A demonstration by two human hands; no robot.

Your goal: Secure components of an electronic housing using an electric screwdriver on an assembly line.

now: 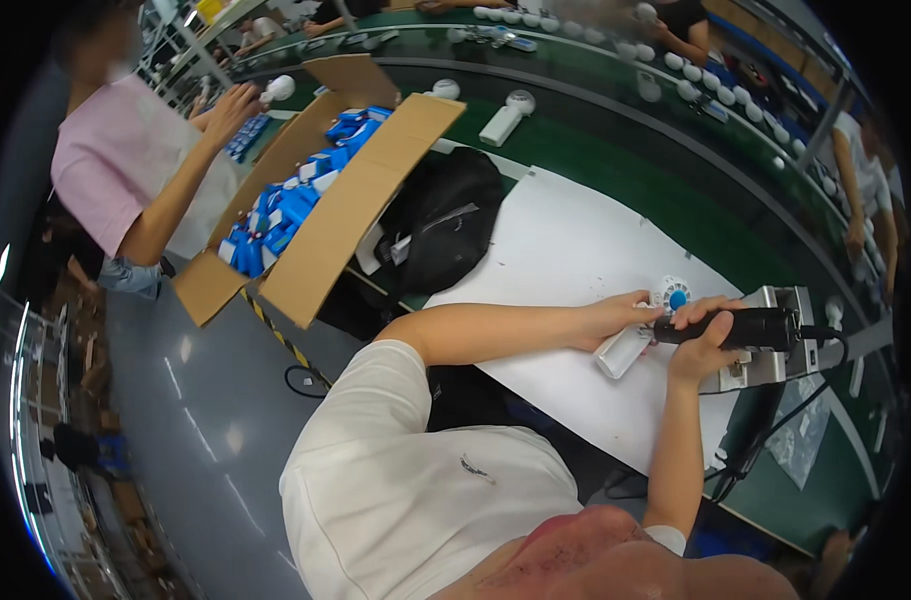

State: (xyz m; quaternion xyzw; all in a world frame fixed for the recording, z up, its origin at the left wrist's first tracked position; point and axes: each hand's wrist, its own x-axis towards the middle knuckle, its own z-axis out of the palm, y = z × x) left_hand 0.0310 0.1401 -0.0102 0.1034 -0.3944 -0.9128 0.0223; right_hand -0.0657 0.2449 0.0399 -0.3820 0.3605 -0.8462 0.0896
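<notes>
Person at the bench, from where I stand: left forearm (506, 332) runs nearly level from the elbow out to the right; right forearm (681, 440) comes up steeply, close to upright. Both hands meet, almost touching. Right hand (704, 345) wraps a black tool (761, 329), thumb over the near side, fingers around the far side; tool lies level, narrow end toward the left hand. Left hand (611, 320) is closed around a white device (624, 352).

Device is off the table, above the white sheet (576, 240), at its right part: long pale body slanting toward the person, round slotted head at the far end, blue disc (678, 299) in the middle. Right fingers and tool cover part of it; can't tell if the tool's tip touches.

Around: co-worker in pink (106, 170) at far left, cardboard box (366, 210) with blue packs (291, 205), black bag (456, 230) between box and sheet. Metal fixture (771, 370) sits just beside the tool's rear, crowding the right side. Clear plastic bag (801, 430) nearby, then a second white unit (506, 118) beyond the sheet.
</notes>
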